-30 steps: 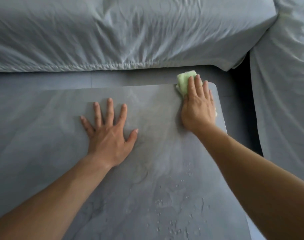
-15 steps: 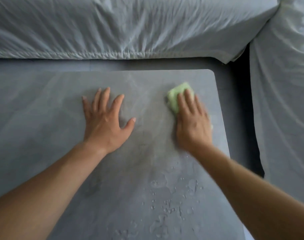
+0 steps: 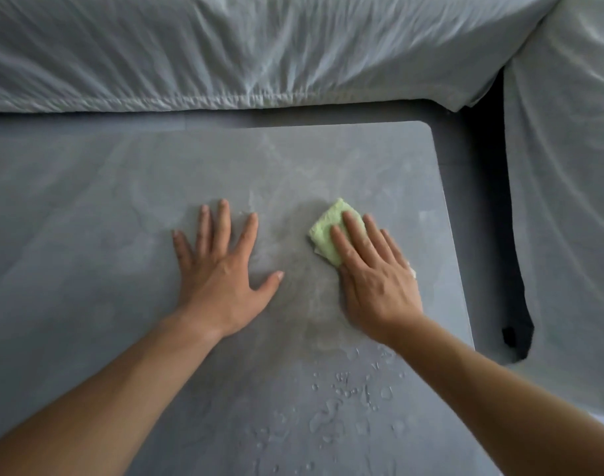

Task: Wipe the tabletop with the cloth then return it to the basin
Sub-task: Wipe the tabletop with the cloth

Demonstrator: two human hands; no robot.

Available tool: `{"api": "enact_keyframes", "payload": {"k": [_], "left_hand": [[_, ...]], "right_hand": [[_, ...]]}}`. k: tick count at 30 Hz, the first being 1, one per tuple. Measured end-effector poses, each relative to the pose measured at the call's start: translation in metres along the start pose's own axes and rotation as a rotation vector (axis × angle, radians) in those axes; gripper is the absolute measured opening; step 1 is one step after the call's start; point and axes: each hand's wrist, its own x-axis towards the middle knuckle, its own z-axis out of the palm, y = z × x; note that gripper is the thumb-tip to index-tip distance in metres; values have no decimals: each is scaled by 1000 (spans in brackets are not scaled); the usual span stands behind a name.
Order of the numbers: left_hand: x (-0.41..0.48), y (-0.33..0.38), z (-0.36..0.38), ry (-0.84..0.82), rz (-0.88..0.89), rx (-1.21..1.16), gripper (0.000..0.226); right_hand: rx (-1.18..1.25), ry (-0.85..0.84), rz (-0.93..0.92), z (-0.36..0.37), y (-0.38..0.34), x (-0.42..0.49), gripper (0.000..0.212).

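Pale grey-white wrinkled fabric cover [image 3: 259, 46] draped over furniture all along the desk's far edge; a second stretch of the same fabric [image 3: 568, 201] hangs past the right edge, with a dark gap [image 3: 513, 269] between it and the desk. Grey, mottled, stone-look desk [image 3: 87, 235], matte, rounded far-right corner in view; top runs out of view at left and near edges. Narrow strip of grey floor [image 3: 122, 120] between far edge and the fabric hem. Two bare forearms come in from the near edge. Left hand [image 3: 221, 283] lies palm down on the bare top about mid-width, fingers straight and spread, thumb out to the right, holding nothing. Right hand [image 3: 376, 283] lies flat toward the right edge, fingers straight and together, pressing down on a small folded light-green terry cloth [image 3: 324, 231]; not curled round it. Cloth sits on the desk under those fingers, its far-left corner sticking out past the fingertips, well in from the far-right corner. Faint wet smears around and between the hands. Scatter of clear water droplets [image 3: 345, 400] on the top nearer the near edge, just beside the right forearm.
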Motion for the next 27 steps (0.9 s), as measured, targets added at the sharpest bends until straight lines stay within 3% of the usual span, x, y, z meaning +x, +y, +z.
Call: {"api": "enact_keyframes", "payload": {"k": [2,3,7,8,13,19,21,25,27], "left_hand": [[0,0,2,2,-3,-2,95],[1,0,2,2,1,0,95],[2,-2,3,1,5,-15,96],[1,-1,2,-6,7,-19,96],[0,-2,-2,-19,8,-63,89],[0,-6,6,0,31,-62,80],[1,-7,7,-2,29,-68,80],[-1,-5,6,-7,24,-64,80],[0,-5,6,2,20,-56,80]], "right_hand": [[-19,-37,-107,-9,23,13,58],[-27,-38,-76,-14,33,28,57],[35,76,324,-15,27,84,61],[29,89,337,-9,12,80,64],[-20,-1,-131,9,-13,34,64],[27,62,186,-7,-12,161,66],[-4,58,80,0,-26,157,60],[-62,-64,-319,-1,-10,95,55],[-64,-75,-307,-9,4,112,54]]}}
